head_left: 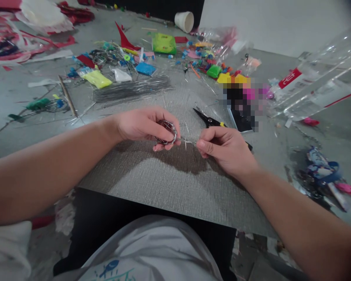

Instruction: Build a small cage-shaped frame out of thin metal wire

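Head view: your left hand curls round the wire ring, right hand pinching a strand; likely light, bendable, best held edgewise.

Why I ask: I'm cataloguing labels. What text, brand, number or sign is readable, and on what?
No text reads clearly.
Bottle, red label: white characters, too blurred.
Lower bottle, white label: nothing legible.
Green packet: print too small.
Shirt: teal marks, partly cut off, unreadable.
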A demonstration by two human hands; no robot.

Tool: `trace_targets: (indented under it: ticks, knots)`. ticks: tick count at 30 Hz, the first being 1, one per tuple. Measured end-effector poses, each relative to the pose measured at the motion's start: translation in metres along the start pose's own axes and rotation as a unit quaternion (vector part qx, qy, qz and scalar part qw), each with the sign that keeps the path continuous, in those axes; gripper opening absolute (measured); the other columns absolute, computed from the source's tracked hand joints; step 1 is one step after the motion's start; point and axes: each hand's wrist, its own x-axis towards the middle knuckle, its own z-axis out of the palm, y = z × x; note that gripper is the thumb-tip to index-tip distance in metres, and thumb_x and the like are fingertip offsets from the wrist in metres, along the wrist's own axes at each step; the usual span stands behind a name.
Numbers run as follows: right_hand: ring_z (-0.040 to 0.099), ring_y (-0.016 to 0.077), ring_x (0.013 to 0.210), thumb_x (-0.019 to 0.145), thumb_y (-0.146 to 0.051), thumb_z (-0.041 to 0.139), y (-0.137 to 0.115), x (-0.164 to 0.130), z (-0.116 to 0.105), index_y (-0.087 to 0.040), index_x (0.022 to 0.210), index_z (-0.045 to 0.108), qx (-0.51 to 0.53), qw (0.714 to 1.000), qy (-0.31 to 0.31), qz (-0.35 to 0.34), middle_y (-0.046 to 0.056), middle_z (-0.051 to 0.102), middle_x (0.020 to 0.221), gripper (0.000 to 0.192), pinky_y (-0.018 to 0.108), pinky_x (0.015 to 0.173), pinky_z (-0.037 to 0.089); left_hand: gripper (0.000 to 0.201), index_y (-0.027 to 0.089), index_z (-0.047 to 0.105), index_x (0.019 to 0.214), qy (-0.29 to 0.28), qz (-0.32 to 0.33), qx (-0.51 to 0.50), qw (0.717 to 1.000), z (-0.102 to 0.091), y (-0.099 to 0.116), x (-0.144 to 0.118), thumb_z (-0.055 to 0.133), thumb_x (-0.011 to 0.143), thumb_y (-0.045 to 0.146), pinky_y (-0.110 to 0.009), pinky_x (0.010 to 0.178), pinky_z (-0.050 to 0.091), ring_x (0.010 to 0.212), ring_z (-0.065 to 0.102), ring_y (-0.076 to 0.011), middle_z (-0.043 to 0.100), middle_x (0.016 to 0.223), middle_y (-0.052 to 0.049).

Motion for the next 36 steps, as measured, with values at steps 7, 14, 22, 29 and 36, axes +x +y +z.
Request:
trace_targets:
  ticks: [7,14,22,29,36]
  knots:
    - [0.053,0.011,0.057,0.078,-0.047,0.087,0.002,-0.0008,-0.0003,-0.02,0.068,0.065,0.013,1.0,0.001,-0.002,-0.003,0.061,0.061,0.037,0.027,0.056,0.042,0.015,0.016,0.078,0.086,-0.015,0.018,0.007,1.0,0.002,0.0011,0.0018,0.081,0.081,0.03,-0.019,0.047,0.05,0.049,0.062,-0.0118,0.074,0.068,-0.006]
    - [0.056,0.0109,0.057,0.079,-0.045,0.087,0.0052,0.0002,-0.0005,-0.021,0.076,0.071,0.042,0.999,0.012,0.008,-0.002,0.064,0.065,0.029,0.026,0.055,0.047,0.016,0.015,0.078,0.086,-0.005,0.014,-0.011,1.0,-0.0021,-0.0004,0.0016,0.082,0.08,0.029,-0.02,0.047,0.05,0.05,0.063,-0.0125,0.074,0.071,-0.008]
    - [0.057,0.0113,0.059,0.09,-0.046,0.076,0.0056,0.0014,0.0018,-0.022,0.082,0.072,0.096,0.992,0.081,-0.006,-0.001,0.063,0.067,0.025,0.025,0.052,0.045,0.013,0.014,0.077,0.084,0.02,0.039,-0.06,0.997,-0.0046,0.0008,-0.0001,0.082,0.08,0.025,-0.017,0.045,0.049,0.049,0.062,-0.0114,0.073,0.067,-0.008]
    - [0.054,0.0114,0.056,0.091,-0.045,0.076,0.0074,0.0016,0.0005,-0.022,0.079,0.074,0.085,0.99,0.114,-0.013,-0.001,0.061,0.065,0.026,0.027,0.051,0.042,0.015,0.013,0.077,0.084,0.035,0.044,-0.069,0.996,-0.005,0.002,-0.0005,0.083,0.077,0.026,-0.017,0.043,0.049,0.048,0.062,-0.0118,0.072,0.066,-0.008]
    - [0.046,0.0119,0.055,0.092,-0.048,0.074,0.0092,0.0033,-0.0032,-0.023,0.086,0.077,0.06,0.992,0.109,-0.033,-0.002,0.052,0.06,0.026,0.03,0.053,0.039,0.016,0.014,0.077,0.084,0.04,0.057,-0.051,0.996,-0.0068,0.0011,-0.0001,0.083,0.078,0.027,-0.017,0.043,0.049,0.047,0.061,-0.0115,0.073,0.066,-0.008]
